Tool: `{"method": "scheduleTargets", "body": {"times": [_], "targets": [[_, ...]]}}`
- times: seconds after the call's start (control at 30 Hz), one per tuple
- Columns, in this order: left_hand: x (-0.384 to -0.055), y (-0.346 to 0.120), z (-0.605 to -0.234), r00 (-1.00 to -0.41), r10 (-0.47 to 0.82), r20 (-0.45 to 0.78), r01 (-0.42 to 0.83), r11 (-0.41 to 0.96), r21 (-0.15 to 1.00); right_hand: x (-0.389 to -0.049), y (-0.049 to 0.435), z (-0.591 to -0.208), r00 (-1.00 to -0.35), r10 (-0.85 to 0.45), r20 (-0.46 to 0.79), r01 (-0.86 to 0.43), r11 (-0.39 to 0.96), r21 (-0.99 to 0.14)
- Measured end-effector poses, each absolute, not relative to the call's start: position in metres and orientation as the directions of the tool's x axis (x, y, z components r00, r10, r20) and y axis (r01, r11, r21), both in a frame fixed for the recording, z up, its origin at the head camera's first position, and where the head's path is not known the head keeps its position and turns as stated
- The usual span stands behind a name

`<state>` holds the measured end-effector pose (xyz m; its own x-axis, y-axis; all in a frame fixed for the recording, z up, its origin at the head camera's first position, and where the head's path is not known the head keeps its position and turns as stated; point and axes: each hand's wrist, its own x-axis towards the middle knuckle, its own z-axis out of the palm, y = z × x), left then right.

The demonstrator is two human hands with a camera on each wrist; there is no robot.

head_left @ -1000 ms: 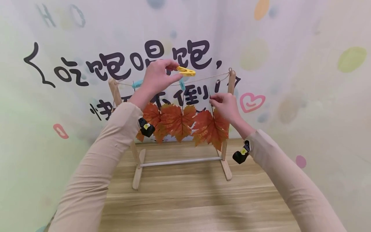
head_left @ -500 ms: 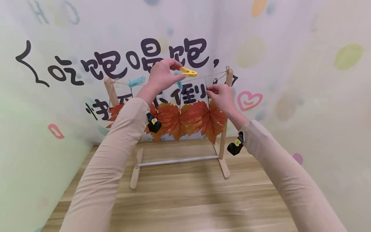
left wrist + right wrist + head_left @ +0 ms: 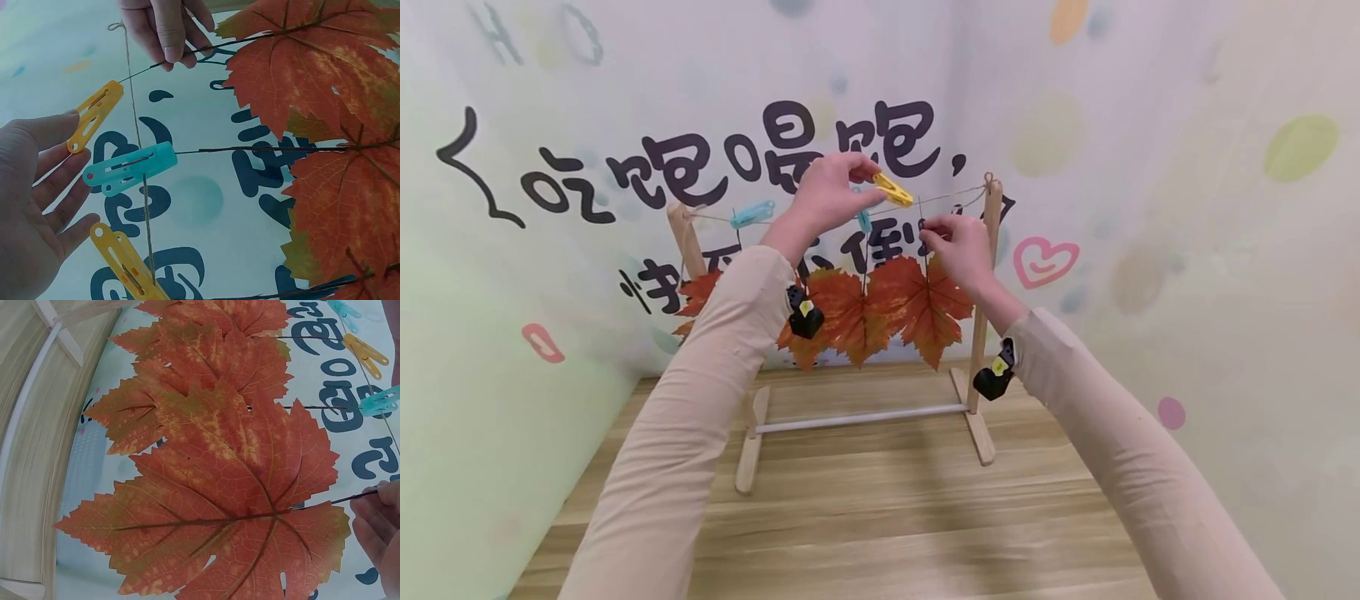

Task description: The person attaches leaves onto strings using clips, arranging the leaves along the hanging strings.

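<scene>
My left hand (image 3: 829,198) pinches a yellow clothespin (image 3: 894,190) between thumb and fingers, just above the twine (image 3: 149,231). My right hand (image 3: 961,250) pinches the dark stem of an orange-red artificial maple leaf (image 3: 928,312), which hangs below the fingers. In the left wrist view, the stem's thin tip reaches the nose of the yellow clothespin, right by the twine. A teal clothespin (image 3: 131,167) clips the neighbouring leaf (image 3: 350,187) to the twine. Another yellow clothespin (image 3: 128,265) sits further along. The right wrist view shows the held leaf (image 3: 250,512) large, overlapping the others.
The twine runs between two wooden posts (image 3: 982,350) of a stand on a wood-grain table (image 3: 850,525). A white rod (image 3: 865,417) joins its feet. A teal clothespin (image 3: 752,214) hangs at the left end. Behind stands a wall (image 3: 1187,208) with printed black characters.
My right hand has moved left and up, bringing the leaf's stem toward the yellow clothespin. My left hand has shifted slightly right, and the clothespin now tilts downward at its nose.
</scene>
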<state>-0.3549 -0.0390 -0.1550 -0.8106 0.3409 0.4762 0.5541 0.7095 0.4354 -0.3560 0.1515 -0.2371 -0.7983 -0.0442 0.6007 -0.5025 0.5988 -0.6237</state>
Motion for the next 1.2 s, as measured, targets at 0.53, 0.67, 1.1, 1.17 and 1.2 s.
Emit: {"method": "scheduleTargets", "body": {"times": [0.53, 0.67, 1.1, 1.17, 1.2], "targets": [[-0.359, -0.033, -0.151, -0.868, 0.294, 0.400, 0.474, 0.733, 0.488, -0.359, 0.151, -0.241, -0.813, 0.002, 0.582, -0.471, 0.586, -0.659], [-0.358, -0.029, -0.151, -0.869, 0.303, 0.392, 0.477, 0.724, 0.498, -0.361, 0.152, -0.243, -0.821, 0.018, 0.570, -0.456, 0.581, -0.675], [-0.363, -0.021, -0.157, -0.870, 0.270, 0.413, 0.470, 0.708, 0.527, -0.362, 0.153, -0.240, -0.824, 0.028, 0.566, -0.444, 0.589, -0.675], [-0.364, -0.021, -0.158, -0.871, 0.257, 0.418, 0.466, 0.699, 0.542, -0.362, 0.153, -0.240, -0.822, 0.028, 0.568, -0.446, 0.587, -0.675], [-0.364, -0.021, -0.158, -0.871, 0.251, 0.422, 0.466, 0.695, 0.548, -0.362, 0.152, -0.240, -0.822, 0.029, 0.569, -0.447, 0.586, -0.676]]}}
